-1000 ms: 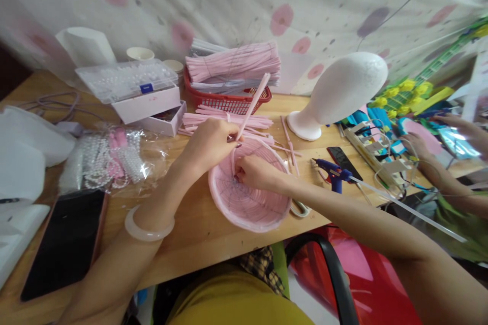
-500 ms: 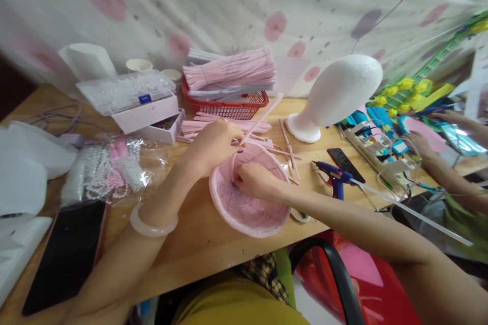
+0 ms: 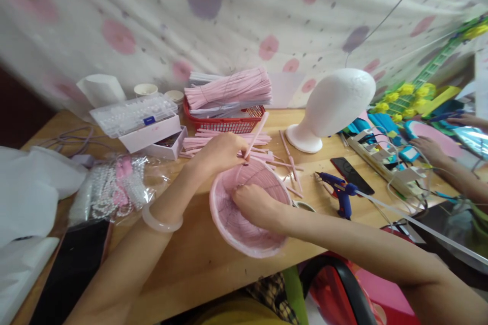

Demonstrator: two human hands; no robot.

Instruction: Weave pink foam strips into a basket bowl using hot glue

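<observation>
A pink woven bowl lies tilted on the wooden table near its front edge. My left hand is closed at the bowl's far rim, pinching a pink pipe cleaner that sticks up and to the right. My right hand is inside the bowl with its fingers curled against the inner wall; what they press on is hidden. A pale bangle sits on my left wrist.
Behind the bowl lie loose pink pipe cleaners and a red basket stacked with more. A white foam head, a blue glue gun, a black phone, a bead box, bagged pearls. Another person's hands work at right.
The camera has tilted up, so everything sits lower in the picture. The pipe cleaner in my left hand has swung a little, and my right hand has moved deeper into the bowl.
</observation>
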